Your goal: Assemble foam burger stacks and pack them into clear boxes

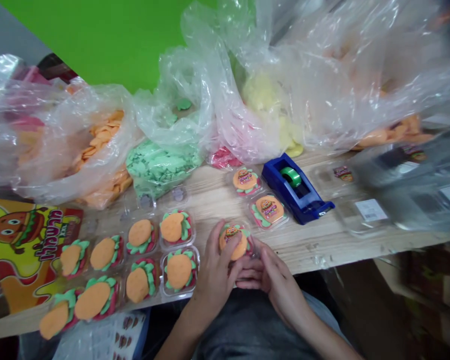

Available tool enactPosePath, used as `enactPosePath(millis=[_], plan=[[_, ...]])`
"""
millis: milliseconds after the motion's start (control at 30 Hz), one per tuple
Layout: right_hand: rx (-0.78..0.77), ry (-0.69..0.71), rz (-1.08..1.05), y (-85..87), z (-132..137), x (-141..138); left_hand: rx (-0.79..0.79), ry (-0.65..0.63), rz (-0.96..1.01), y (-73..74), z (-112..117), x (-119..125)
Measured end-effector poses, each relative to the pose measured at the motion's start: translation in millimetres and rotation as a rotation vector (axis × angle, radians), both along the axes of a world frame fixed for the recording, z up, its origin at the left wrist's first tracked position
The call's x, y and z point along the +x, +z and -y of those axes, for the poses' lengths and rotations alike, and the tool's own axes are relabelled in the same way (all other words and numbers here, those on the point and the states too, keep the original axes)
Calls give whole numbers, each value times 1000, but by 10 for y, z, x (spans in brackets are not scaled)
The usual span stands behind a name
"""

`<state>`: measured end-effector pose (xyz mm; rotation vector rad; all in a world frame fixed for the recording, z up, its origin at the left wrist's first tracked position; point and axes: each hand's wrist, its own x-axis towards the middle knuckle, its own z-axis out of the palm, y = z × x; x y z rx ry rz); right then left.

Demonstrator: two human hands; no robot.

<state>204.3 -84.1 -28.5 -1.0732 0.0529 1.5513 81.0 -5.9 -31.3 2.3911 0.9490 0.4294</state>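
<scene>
My left hand [218, 265] is wrapped round a clear plastic box [235, 241] that shows an orange burger-shaped candy and a printed burger label. Its thumb lies across the lid. On the box's right side my right hand [266, 267] has its fingers curled near the lower edge; whether they grip the box or just touch it is hard to see. Left of my hands, several clear boxes with burger candies [179, 269] stand in two rows, their orange tops showing. Just beyond my hands are two labelled boxes, a near one [268, 211] and a far one [245, 181].
A blue tape dispenser [298, 190] stands right of the labelled boxes. Plastic bags hold green pieces [163, 162], orange pieces [101, 145] and yellow pieces [264, 95] along the back. Clear packages [416, 185] pile up at right. A printed burger card [26, 245] lies at left.
</scene>
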Motion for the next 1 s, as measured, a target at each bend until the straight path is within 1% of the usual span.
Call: enactPosePath(millis=[67,133,200,233,267,300,367,400,433,467,567,633,667,733,800,867,933,1000], plan=[[-30,-15,29,25,-3,11,47,-44,-35,29,52,-26],[-29,-33,37,66,13,22,49,-86,-18,112,107,-67],[8,-43,41,131,43,25,-35,-109,47,239,154,-104],[41,-40,48,172,61,20,-114,-81,122,310,173,-115],[80,-31,57,218,80,12,-207,-10,234,382,188,-118],[116,-26,74,268,99,1,-304,101,372,451,199,-114],[167,-33,126,367,136,-25,-477,397,621,568,207,-91],[181,-41,152,411,154,-34,-553,527,692,613,207,-80],[186,-49,181,447,172,-36,-625,616,721,649,204,-72],[187,-51,224,474,189,-29,-688,658,723,677,202,-68],[187,-16,449,511,241,33,-827,678,736,728,199,-73],[204,13,585,526,269,83,-872,718,746,758,200,-68],[225,22,616,537,278,103,-885,743,744,774,198,-59],[296,35,610,575,287,125,-882,784,744,809,192,-36],[385,49,587,620,288,129,-872,781,755,840,183,-15],[423,75,583,653,296,121,-852,766,751,865,181,-7],[376,79,592,658,319,107,-824,745,714,883,188,-11],[283,63,619,640,356,98,-795,707,663,892,201,-20]])
